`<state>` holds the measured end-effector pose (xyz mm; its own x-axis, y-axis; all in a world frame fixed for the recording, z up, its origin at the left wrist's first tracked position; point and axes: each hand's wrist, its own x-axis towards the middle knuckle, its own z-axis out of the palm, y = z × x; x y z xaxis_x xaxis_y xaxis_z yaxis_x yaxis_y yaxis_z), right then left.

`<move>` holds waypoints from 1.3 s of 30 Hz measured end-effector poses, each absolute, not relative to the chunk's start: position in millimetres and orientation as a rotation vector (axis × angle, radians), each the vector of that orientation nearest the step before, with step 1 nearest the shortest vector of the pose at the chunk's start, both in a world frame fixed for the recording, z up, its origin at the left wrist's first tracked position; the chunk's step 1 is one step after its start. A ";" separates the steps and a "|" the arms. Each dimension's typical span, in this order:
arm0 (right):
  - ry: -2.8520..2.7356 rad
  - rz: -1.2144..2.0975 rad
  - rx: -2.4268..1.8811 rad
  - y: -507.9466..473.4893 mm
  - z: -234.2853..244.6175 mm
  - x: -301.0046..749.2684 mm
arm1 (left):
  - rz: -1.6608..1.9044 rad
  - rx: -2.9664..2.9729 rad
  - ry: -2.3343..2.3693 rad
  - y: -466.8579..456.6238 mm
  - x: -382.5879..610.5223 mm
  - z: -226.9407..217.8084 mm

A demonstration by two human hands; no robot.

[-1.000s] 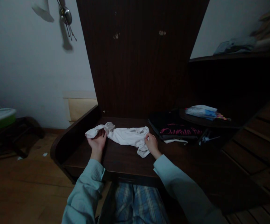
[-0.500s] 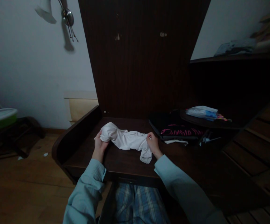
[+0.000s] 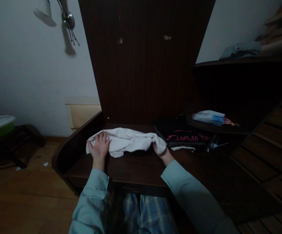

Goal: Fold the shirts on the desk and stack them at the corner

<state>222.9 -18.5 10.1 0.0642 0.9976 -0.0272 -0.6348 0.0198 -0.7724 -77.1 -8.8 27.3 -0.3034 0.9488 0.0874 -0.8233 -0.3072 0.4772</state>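
A crumpled white cloth, perhaps a garment, stretches sideways across the dark wooden desk top. My left hand lies on its left end, fingers spread and palm down over the fabric. At the other end my right hand grips the cloth. Folds of fabric hang over its fingers and hide most of them. The middle of the cloth is wrinkled, with a dark gap under its near edge on the right.
A black item with pink lettering lies right of the cloth. Beyond it, a blue-and-white packet rests on a small shelf. The desk's raised side bounds the left. A green tub stands on a stool far left.
The cloth has gone from a narrow bunch to a wider, flatter spread. My left hand has moved left and opened onto it. The cloth's right end now covers my right fingers.
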 end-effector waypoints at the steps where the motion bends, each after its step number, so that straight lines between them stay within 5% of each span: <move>1: -0.618 1.417 -0.720 -18.4 10.6 224.1 | 1.822 0.381 0.433 -7.7 -74.9 28.0; 8: -0.429 1.603 -0.679 -18.6 -4.2 228.7 | 1.592 0.431 0.472 -9.8 -67.9 26.5; 15: -0.600 1.557 -0.760 -14.3 -16.5 227.3 | 0.635 0.771 0.543 -24.0 -49.9 23.5; 18: -0.635 1.558 -0.699 -23.0 -6.0 221.7 | 0.492 0.870 0.479 -27.0 -44.8 22.6; 26: -0.732 1.418 -0.571 -32.9 13.4 224.5 | 0.748 0.820 0.521 -27.5 -35.0 17.3; 33: -0.761 1.172 -0.705 -32.2 14.9 242.3 | 1.571 0.439 0.509 -6.2 -46.9 20.5; 39: -0.817 1.129 -0.793 -34.4 16.1 244.5 | 1.747 0.323 0.300 -7.7 -60.4 22.2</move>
